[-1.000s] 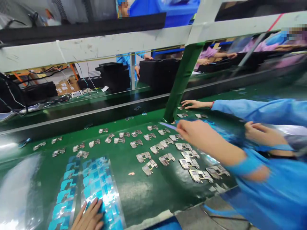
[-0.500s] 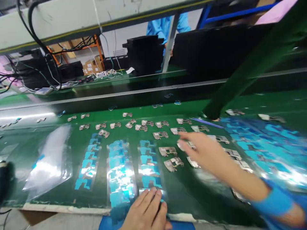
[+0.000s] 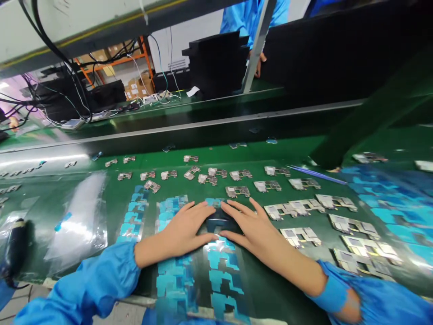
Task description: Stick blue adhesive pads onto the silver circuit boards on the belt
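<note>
clear film strip (image 3: 223,275) printed with teal-blue pieces runs from the near edge of the counter toward the far side, right beneath your hands. your left hand (image 3: 181,225) and your right hand (image 3: 259,237) lie flat and palm down, close together, with the left one over a neighbouring printed strip (image 3: 172,271) and the right one reaching across onto the first. your fingers (image 3: 238,208) are spread apart and clamped on nothing, and your two thumbs nearly meet in the middle. between your hands sits a dark glossy patch (image 3: 219,220), too shaded to tell what it is. your blue sleeves (image 3: 98,280) come in from the near left and near right. a narrower printed strip (image 3: 133,214) lies left of your left hand, and a clear plastic bag (image 3: 76,216) lies beyond that. to your right and along the far side, metal frames (image 3: 299,237) sit in loose rows on the green counter (image 3: 270,289), with a thin blue pick (image 3: 316,174) and a wider teal sheet (image 3: 389,203) further right. past the far rail (image 3: 216,122) stand black trays (image 3: 216,58) and a co-worker in a blue smock (image 3: 253,18).
</note>
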{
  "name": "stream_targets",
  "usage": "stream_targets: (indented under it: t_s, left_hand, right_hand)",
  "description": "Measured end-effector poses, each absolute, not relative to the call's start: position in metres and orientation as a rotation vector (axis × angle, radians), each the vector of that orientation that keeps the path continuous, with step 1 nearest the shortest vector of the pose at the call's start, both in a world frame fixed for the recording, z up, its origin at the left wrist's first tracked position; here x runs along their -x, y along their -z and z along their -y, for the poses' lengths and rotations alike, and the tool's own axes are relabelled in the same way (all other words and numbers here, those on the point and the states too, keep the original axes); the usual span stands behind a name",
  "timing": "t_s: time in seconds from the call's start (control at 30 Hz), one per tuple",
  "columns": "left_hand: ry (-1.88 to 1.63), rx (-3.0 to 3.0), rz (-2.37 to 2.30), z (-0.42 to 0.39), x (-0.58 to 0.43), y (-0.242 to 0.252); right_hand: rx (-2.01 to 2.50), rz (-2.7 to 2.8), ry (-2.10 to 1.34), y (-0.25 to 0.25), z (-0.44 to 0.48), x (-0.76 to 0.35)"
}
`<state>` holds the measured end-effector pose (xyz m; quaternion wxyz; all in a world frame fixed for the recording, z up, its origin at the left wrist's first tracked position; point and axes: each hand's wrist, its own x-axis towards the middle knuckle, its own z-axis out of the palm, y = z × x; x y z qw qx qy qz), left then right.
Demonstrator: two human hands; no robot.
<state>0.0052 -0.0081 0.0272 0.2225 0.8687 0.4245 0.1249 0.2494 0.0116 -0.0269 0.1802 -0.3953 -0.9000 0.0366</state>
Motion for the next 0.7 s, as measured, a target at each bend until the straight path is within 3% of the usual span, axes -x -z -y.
stream_targets:
  t_s: [0.17, 0.4, 0.53, 0.7]
  left_hand:
    - [-0.397, -2.475, -1.124, -0.019, -0.017, 0.003]
    - [-0.343, -2.498, -1.119, -0.018, -0.013, 0.001]
    - [-0.234, -2.492, -1.106, -0.011, -0.009, -0.016]
    - [-0.246, -2.499, -1.172, -0.062, 0.004, -0.050]
  right_hand:
    - [0.998, 2.465, -0.028, 0.027, -0.009, -0.249]
    - [0.801, 2.255, -0.006, 0.012, -0.007, -0.256]
    - [0.752, 2.116, -0.161, -0.004, -0.005, -0.266]
    - [1.159, 1.673, -0.591, -0.014, -0.010, -0.275]
